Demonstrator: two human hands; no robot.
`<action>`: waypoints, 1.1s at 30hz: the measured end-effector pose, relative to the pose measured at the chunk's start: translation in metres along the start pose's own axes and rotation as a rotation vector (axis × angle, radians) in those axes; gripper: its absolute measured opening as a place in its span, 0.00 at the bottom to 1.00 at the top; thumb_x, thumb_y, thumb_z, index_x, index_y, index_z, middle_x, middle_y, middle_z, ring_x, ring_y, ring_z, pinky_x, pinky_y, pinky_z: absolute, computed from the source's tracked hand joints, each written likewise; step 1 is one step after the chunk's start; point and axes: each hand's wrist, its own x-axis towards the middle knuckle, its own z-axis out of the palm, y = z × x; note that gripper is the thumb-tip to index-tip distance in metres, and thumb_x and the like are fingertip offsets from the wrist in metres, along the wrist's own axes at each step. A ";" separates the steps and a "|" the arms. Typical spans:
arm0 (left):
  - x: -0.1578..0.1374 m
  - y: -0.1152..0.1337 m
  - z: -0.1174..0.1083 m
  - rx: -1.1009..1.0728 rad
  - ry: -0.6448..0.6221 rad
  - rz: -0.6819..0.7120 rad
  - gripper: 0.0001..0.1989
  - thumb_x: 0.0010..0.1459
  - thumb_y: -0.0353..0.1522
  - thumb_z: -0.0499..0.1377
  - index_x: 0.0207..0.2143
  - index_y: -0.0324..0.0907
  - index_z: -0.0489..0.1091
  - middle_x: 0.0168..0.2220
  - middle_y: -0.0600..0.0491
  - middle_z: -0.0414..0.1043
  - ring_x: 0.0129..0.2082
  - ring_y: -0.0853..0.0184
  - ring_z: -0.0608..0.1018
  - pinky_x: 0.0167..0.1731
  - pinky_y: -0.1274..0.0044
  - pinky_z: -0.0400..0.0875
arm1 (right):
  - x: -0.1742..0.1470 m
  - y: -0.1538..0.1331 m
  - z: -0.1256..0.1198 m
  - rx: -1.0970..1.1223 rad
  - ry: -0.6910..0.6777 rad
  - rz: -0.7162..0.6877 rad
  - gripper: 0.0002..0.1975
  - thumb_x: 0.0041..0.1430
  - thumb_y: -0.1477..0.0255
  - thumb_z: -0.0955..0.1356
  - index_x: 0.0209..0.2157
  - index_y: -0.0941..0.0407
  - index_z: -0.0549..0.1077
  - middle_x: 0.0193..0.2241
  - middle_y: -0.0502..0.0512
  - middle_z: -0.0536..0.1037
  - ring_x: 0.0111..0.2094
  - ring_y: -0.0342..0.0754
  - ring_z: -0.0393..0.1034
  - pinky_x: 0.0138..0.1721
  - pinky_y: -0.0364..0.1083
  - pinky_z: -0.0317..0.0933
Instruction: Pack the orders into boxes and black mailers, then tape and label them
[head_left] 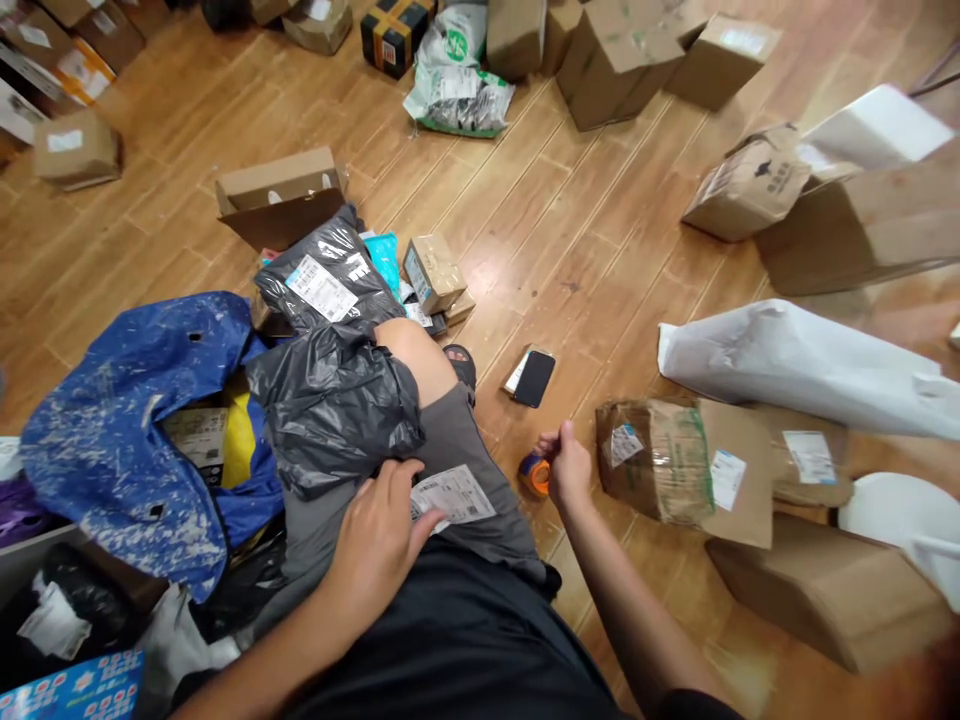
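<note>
A black plastic mailer bag [341, 405] lies crumpled across my left thigh. My left hand [382, 530] rests at its near edge, thumb spread away from the fingers. Under that thumb is a printed white shipping label [457, 493], lying over the grey cloth on my lap. Out to the right, my right hand [570, 468] has its fingers curled against a small orange and blue roll, apparently tape [535, 474]; how the fingertips meet it is partly hidden. Beyond my knee, a dark phone [535, 378] sits on the wooden floor over a pale flat item.
A labelled dark grey parcel [330, 275], an open carton [281, 195] and small boxes [435, 272] lie ahead. At left is a blue sack [150, 400]. Taped cartons [652, 455] and a white wrapped bundle [795, 365] stand right; more parcels [457, 80] line the far floor.
</note>
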 end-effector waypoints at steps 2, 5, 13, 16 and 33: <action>-0.001 -0.002 -0.006 -0.142 -0.072 -0.097 0.18 0.64 0.34 0.69 0.55 0.43 0.72 0.43 0.48 0.83 0.42 0.53 0.84 0.44 0.66 0.77 | -0.029 -0.041 0.008 0.008 -0.180 -0.040 0.37 0.56 0.34 0.71 0.24 0.57 0.77 0.22 0.55 0.76 0.25 0.49 0.73 0.31 0.48 0.70; -0.002 0.002 -0.027 -0.549 -0.129 -0.265 0.13 0.64 0.36 0.68 0.50 0.46 0.75 0.39 0.53 0.84 0.38 0.60 0.85 0.39 0.73 0.77 | -0.086 -0.103 0.016 -0.086 -0.694 -0.260 0.27 0.65 0.45 0.73 0.43 0.56 0.85 0.36 0.60 0.84 0.36 0.55 0.79 0.39 0.50 0.73; -0.005 0.002 -0.063 -1.081 0.426 -0.504 0.21 0.55 0.46 0.75 0.40 0.41 0.75 0.36 0.52 0.85 0.31 0.65 0.83 0.32 0.78 0.78 | -0.165 -0.171 0.086 -0.206 -1.166 -0.421 0.08 0.66 0.63 0.77 0.43 0.52 0.85 0.33 0.53 0.86 0.31 0.49 0.79 0.34 0.44 0.71; 0.002 -0.008 -0.064 -1.206 0.554 -0.476 0.21 0.55 0.45 0.75 0.41 0.41 0.76 0.40 0.49 0.86 0.35 0.62 0.86 0.36 0.76 0.81 | -0.173 -0.170 0.120 -0.262 -1.144 -0.483 0.10 0.67 0.62 0.75 0.39 0.54 0.84 0.30 0.53 0.84 0.27 0.47 0.74 0.29 0.43 0.66; 0.017 -0.038 -0.069 -1.426 0.599 -0.438 0.32 0.53 0.43 0.77 0.54 0.37 0.75 0.50 0.40 0.85 0.46 0.51 0.88 0.42 0.67 0.86 | -0.164 -0.165 0.147 -0.220 -1.113 -0.271 0.22 0.68 0.50 0.73 0.43 0.56 0.84 0.28 0.57 0.83 0.24 0.46 0.75 0.26 0.42 0.69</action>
